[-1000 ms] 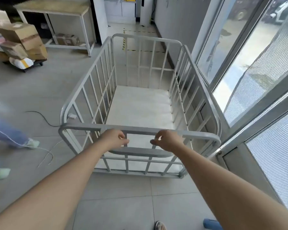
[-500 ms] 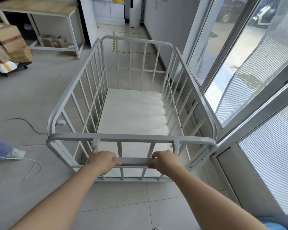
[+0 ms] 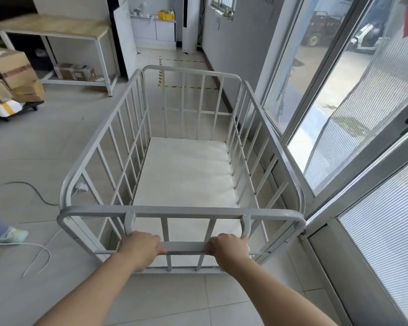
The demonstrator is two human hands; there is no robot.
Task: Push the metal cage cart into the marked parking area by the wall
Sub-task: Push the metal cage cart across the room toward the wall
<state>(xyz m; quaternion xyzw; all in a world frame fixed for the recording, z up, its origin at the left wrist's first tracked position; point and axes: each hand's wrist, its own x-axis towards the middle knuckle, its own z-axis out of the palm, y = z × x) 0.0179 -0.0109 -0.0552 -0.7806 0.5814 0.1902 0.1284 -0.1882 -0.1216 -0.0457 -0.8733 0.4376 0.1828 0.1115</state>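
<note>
The cage cart (image 3: 184, 175) is best being steered straight toward the taped bay (image 3: 181, 74) beyond it, its push bar (image 3: 185, 247) being gripped by the fingers of the left hand (image 3: 140, 247) and right hand (image 3: 229, 249), curled around it.

A pale grey cage cart of painted metal tubing (image 3: 137, 118) had a smooth, faintly satin finish, and its white deck panel (image 3: 186, 172) looked matt. The grey floor tiles (image 3: 33, 147) were smooth with a dull sheen, beside brown cardboard boxes (image 3: 10, 67) and a raw wooden tabletop (image 3: 54, 25).
</note>
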